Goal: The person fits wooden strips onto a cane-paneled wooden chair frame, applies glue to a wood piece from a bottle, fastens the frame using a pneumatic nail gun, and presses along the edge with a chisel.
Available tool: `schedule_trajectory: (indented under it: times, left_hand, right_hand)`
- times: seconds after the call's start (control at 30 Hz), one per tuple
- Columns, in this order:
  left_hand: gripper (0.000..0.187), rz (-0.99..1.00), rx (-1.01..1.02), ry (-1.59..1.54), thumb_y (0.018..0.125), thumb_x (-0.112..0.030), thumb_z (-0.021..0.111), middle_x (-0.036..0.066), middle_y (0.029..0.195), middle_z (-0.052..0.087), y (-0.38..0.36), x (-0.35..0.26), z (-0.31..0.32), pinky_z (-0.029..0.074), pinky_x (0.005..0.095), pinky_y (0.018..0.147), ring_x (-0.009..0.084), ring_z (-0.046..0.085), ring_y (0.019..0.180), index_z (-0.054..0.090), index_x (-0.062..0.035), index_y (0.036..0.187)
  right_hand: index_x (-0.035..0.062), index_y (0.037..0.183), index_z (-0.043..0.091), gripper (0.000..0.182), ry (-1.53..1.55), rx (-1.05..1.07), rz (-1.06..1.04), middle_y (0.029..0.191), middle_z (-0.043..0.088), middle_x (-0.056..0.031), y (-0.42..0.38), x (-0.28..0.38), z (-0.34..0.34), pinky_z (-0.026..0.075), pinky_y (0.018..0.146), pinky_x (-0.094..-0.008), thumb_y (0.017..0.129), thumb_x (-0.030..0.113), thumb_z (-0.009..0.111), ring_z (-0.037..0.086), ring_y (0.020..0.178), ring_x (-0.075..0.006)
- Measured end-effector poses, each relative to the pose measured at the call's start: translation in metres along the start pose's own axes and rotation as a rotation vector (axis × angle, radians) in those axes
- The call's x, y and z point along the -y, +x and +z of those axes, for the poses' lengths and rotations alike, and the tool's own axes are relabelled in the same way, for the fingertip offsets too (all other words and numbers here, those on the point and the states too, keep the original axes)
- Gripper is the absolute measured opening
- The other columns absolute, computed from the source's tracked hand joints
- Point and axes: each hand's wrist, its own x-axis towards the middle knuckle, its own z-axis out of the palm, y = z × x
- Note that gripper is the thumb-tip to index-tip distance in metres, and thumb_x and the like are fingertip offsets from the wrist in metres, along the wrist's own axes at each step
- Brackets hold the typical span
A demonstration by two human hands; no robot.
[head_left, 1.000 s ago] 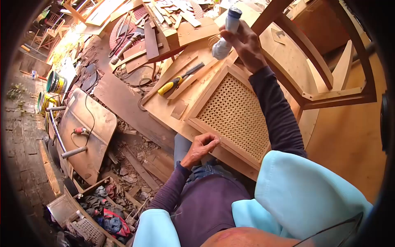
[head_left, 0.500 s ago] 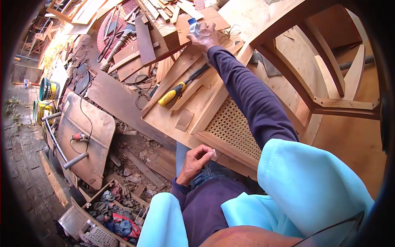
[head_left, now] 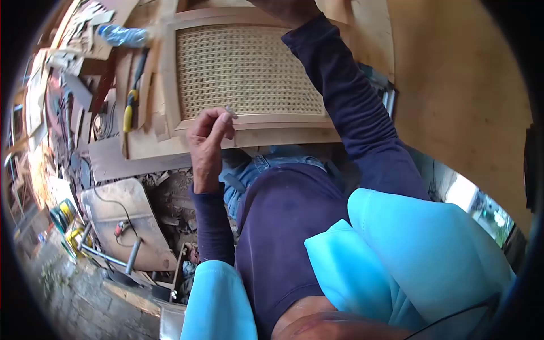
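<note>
plastic bottle (head_left: 123, 36) lies sideways; left hand (head_left: 211, 136) pinches scrap (head_left: 231, 112)

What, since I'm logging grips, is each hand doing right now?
Left hand: closed, pinching a small pale piece between thumb and finger.
Right hand: cut off by the picture's top edge; grip cannot be told.

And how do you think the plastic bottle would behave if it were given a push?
The bottle would probably roll, since it lies on its side and has a rounded body. It is likely light and may dent when squeezed, as its clear wall looks thin and crinkled.
</note>
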Motion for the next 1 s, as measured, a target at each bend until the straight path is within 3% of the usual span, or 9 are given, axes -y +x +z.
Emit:
schedule_trajectory:
  times: [0.07, 0.1, 0.17, 0.23, 0.3, 0.4, 0.47, 0.7, 1.0]
  left_hand:
    - [0.013, -0.046, 0.090, -0.034, 0.106, -0.014, 0.069, 0.001, 0.088, 0.065, 0.009, 0.012, 0.028, 0.045, 0.0243, 0.071, 0.0078, 0.056, 0.074, 0.070, -0.0016, 0.104]
    - [0.013, -0.051, 0.134, -0.033, 0.106, -0.014, 0.069, 0.001, 0.088, 0.065, 0.015, 0.019, 0.046, 0.045, 0.0243, 0.071, 0.0078, 0.056, 0.074, 0.070, -0.0016, 0.104]
    - [0.014, -0.141, 0.221, 0.056, 0.106, -0.015, 0.069, 0.000, 0.086, 0.065, 0.017, 0.025, 0.074, 0.045, 0.0239, 0.071, 0.0076, 0.056, 0.074, 0.070, -0.0019, 0.103]
    - [0.015, -0.157, 0.295, 0.120, 0.105, -0.017, 0.070, -0.001, 0.082, 0.063, 0.020, 0.034, 0.100, 0.045, 0.0239, 0.068, 0.0076, 0.056, 0.072, 0.071, -0.0024, 0.102]
    - [0.015, -0.184, 0.325, 0.205, 0.106, -0.017, 0.069, -0.002, 0.080, 0.062, 0.019, 0.034, 0.125, 0.046, 0.0233, 0.069, 0.0070, 0.056, 0.071, 0.071, -0.0027, 0.102]
    - [0.018, -0.197, 0.384, 0.275, 0.105, -0.020, 0.070, -0.003, 0.080, 0.062, 0.019, 0.038, 0.143, 0.046, 0.0235, 0.069, 0.0061, 0.056, 0.072, 0.071, -0.0027, 0.102]
    - [0.019, -0.185, 0.391, 0.315, 0.105, -0.021, 0.070, -0.003, 0.080, 0.062, 0.018, 0.042, 0.148, 0.046, 0.0236, 0.069, 0.0061, 0.056, 0.072, 0.071, -0.0025, 0.101]
    - [0.021, -0.206, 0.355, 0.398, 0.105, -0.023, 0.071, -0.003, 0.080, 0.061, 0.009, 0.039, 0.144, 0.044, 0.0231, 0.070, 0.0057, 0.055, 0.072, 0.071, -0.0027, 0.099]
    - [0.022, -0.220, 0.279, 0.415, 0.105, -0.024, 0.071, -0.003, 0.078, 0.060, 0.003, 0.049, 0.133, 0.043, 0.0232, 0.068, 0.0057, 0.054, 0.071, 0.070, -0.0032, 0.098]
  right_hand:
    - [-0.0007, 0.101, 0.065, 0.012, -0.249, -0.085, 0.024, 0.082, 0.069, -0.0044, -0.049, 0.004, -0.090, 0.053, 0.069, -0.0290, 0.101, 0.010, 0.070, 0.065, 0.076, -0.0133]
    - [0.0029, 0.120, 0.070, 0.023, -0.375, -0.103, 0.236, 0.096, 0.076, -0.0120, -0.079, 0.000, -0.131, 0.059, 0.072, -0.0344, 0.101, 0.017, 0.070, 0.072, 0.080, -0.0224]
    - [-0.0036, 0.114, 0.067, 0.031, -0.541, -0.161, 0.302, 0.097, 0.072, -0.0108, -0.145, -0.012, -0.196, 0.058, 0.075, -0.0313, 0.098, 0.021, 0.078, 0.072, 0.087, -0.0187]
    - [0.0004, 0.110, 0.068, 0.025, -0.624, -0.336, 0.386, 0.087, 0.070, -0.0033, -0.211, -0.047, -0.226, 0.056, 0.072, -0.0293, 0.100, 0.021, 0.078, 0.064, 0.076, -0.0113]
    - [0.0003, 0.122, 0.066, 0.032, -0.608, -0.417, 0.449, 0.098, 0.064, -0.0070, -0.253, -0.058, -0.225, 0.056, 0.074, -0.0302, 0.099, 0.018, 0.078, 0.062, 0.081, -0.0148]
    - [0.0040, 0.141, 0.060, 0.052, -0.859, -0.347, 0.192, 0.110, 0.055, -0.0136, -0.280, -0.067, -0.208, 0.056, 0.079, -0.0327, 0.096, 0.022, 0.079, 0.061, 0.091, -0.0222]
    - [0.0107, 0.153, 0.055, 0.066, -0.938, -0.139, 0.181, 0.116, 0.050, -0.0187, -0.282, -0.070, -0.195, 0.057, 0.084, -0.0378, 0.094, 0.030, 0.079, 0.061, 0.099, -0.0316]
    - [0.0098, 0.152, 0.056, 0.071, -0.911, -0.149, 0.179, 0.118, 0.053, -0.0222, -0.281, -0.094, -0.173, 0.058, 0.081, -0.0459, 0.088, 0.028, 0.082, 0.063, 0.103, -0.0405]
    - [0.0070, 0.150, 0.055, 0.066, -0.845, -0.225, 0.110, 0.108, 0.054, -0.0176, -0.288, -0.105, -0.172, 0.057, 0.075, -0.0450, 0.089, 0.018, 0.079, 0.064, 0.092, -0.0376]
